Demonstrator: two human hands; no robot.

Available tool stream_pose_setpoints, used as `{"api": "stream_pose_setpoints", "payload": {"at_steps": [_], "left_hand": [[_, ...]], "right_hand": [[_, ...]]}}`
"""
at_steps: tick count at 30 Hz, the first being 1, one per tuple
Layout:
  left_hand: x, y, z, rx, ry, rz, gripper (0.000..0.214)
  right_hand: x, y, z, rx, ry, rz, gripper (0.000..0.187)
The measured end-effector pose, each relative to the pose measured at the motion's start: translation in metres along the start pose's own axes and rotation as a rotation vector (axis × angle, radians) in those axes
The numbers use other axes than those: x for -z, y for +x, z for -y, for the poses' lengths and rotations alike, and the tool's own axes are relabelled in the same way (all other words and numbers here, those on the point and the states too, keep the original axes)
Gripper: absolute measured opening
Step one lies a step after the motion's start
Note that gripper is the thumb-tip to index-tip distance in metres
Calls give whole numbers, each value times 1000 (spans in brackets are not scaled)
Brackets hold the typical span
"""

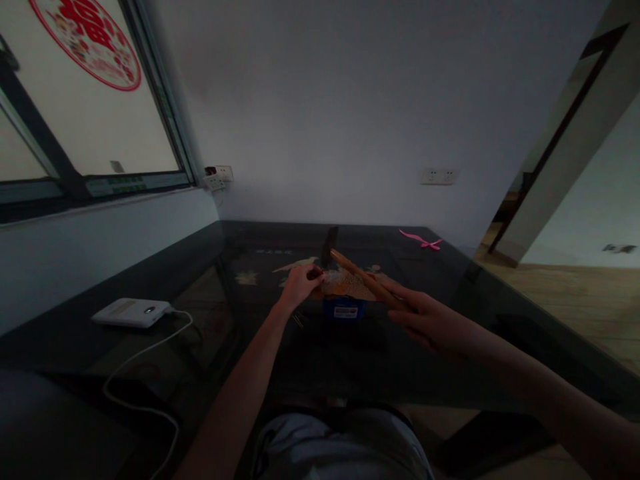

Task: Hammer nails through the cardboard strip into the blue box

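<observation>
My right hand is wrapped round the wooden handle of a hammer. The hammer's dark head is raised just above the left part of a speckled brown slab. That slab rests on a blue box with a pale label. At the slab's left edge, directly under the hammer head, my left hand is closed in a pinch. Whatever its fingertips hold is too small and dark to make out. A few thin, pale sticks or nails lie beside the box, near my left wrist.
The dark glossy table has a pale printed pattern. At its left lies a white power bank with a white cable running toward me. A pink strip lies at the back right. Behind rises a wall; a window is left.
</observation>
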State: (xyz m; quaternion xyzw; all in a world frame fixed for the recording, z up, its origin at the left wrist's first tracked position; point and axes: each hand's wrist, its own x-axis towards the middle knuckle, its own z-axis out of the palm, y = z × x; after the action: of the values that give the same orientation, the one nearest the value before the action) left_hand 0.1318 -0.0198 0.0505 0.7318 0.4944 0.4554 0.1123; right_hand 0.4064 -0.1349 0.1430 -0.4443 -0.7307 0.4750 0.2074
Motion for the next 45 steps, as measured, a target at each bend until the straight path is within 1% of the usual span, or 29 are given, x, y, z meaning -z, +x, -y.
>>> {"api": "stream_pose_setpoints", "payload": {"at_steps": [3, 8, 14, 19, 21, 26, 34, 37, 42, 45], "left_hand": [[0, 0, -2, 15, -18, 7, 11], [1, 0, -4, -7, 2, -6, 8], [0, 0, 0, 10, 12, 8, 11], [-1, 0, 0, -10, 25, -5, 9], [-1, 0, 0, -8, 25, -5, 8], [0, 0, 0, 8, 13, 9, 11], [0, 0, -2, 5, 17, 1, 9], [0, 0, -2, -2, 12, 10, 10], [0, -1, -6, -9, 72, -5, 12], [0, -1, -8, -12, 68, -3, 12]], "right_hand": [[-1, 0, 2, -18, 8, 4, 67], [0, 0, 1, 42, -2, -41, 66], [-3, 1, 3, -8, -8, 1, 65], [-3, -2, 8, 36, -6, -20, 64], [-2, -3, 6, 31, 1, -21, 65], [-3, -2, -2, -31, -4, -8, 65], [-1, -5, 5, 4, 18, -21, 66], [-2, -5, 3, -9, 6, -6, 65], [-3, -3, -3, -13, -4, 11, 64], [-3, -3, -1, -17, 7, 14, 65]]}}
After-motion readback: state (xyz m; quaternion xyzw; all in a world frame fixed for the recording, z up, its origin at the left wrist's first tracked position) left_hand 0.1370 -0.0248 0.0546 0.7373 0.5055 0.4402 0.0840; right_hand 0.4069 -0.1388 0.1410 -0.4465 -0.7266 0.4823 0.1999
